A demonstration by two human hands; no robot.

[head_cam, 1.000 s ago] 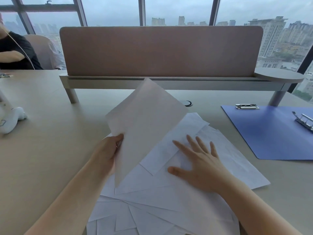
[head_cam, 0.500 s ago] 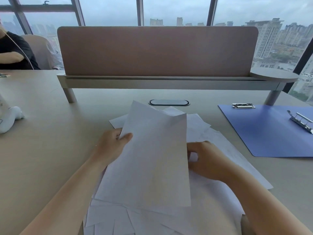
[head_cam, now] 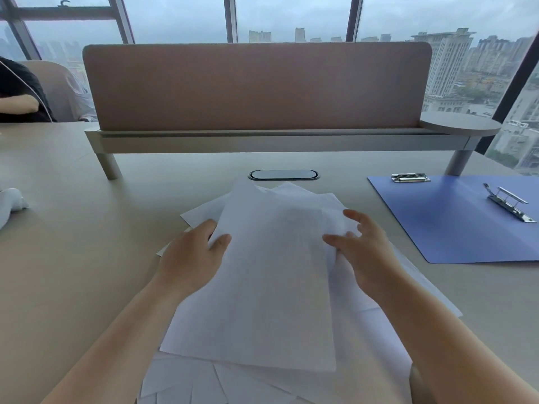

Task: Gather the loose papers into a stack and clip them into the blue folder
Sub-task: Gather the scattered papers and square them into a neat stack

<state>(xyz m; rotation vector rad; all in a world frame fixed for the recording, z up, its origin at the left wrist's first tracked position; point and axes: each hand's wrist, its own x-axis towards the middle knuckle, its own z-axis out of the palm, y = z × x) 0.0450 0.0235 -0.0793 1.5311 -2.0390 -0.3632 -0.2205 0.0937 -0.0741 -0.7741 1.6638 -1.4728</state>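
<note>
The left hand (head_cam: 194,258) pinched the top sheet (head_cam: 262,287) at its left edge, thumb on top, while the right hand (head_cam: 364,252) hovered at the sheet's right edge with fingers spread and loose; whether it actually held any paper could not be told. Under and around both hands the papers (head_cam: 291,383) lay fanned at odd angles, far from a squared stack. With only one edge gripped, the sheet could sag or twist, and dragging it might push the lower sheets further askew or off the near edge of the surface (head_cam: 73,258). The folder (head_cam: 452,228) lay open well to the right of the right hand, its clip (head_cam: 509,205) raised, a second clip (head_cam: 409,178) at its far corner. Beyond the hands stood a divider (head_cam: 256,86) on legs, a cable port (head_cam: 283,175) before it, and windows (head_cam: 291,16) onto a grey city. Far left of the left hand sat another person (head_cam: 20,91).
</note>
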